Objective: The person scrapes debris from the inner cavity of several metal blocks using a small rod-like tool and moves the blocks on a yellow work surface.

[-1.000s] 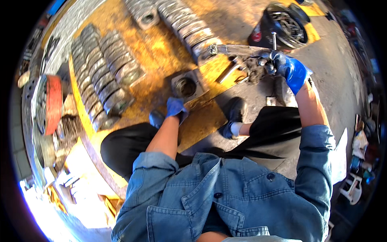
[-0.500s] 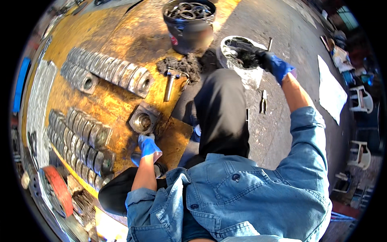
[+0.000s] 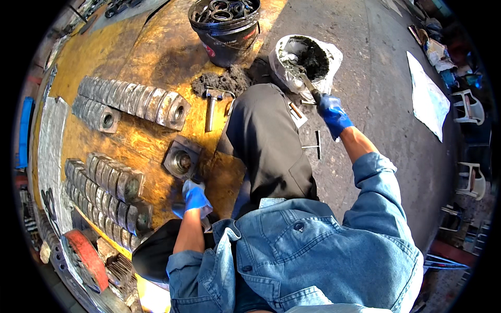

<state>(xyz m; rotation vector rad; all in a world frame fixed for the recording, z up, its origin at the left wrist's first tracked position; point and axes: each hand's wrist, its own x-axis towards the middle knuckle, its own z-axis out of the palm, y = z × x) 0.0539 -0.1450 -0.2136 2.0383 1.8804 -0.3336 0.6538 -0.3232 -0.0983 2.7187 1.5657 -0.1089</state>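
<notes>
My right hand [image 3: 334, 112], in a blue glove, is closed round the handle of a putty knife [image 3: 311, 87]. Its blade reaches over the near rim of a plastic-lined white bucket [image 3: 335, 55] holding dark grease [image 3: 313, 58]. My left hand [image 3: 195, 197], also gloved in blue, is at the near edge of a square metal bearing housing [image 3: 181, 160], whose round bore faces up. How its fingers grip there I cannot make out. The housing lies on the stained yellow floor sheet [image 3: 141, 138].
Rows of similar housings [image 3: 141, 101] stand at left, with more rows [image 3: 112, 180] nearer me. A black bucket of rings [image 3: 224, 39] stands ahead, beside a dark heap [image 3: 224, 81] and a T-shaped metal tool [image 3: 211, 112]. A T-handled rod [image 3: 319, 145] lies below my right hand.
My right hand has drawn back from the grease bucket toward me, and the putty knife's blade now shows. My left hand stays by the housing. The whole view has shifted slightly.
</notes>
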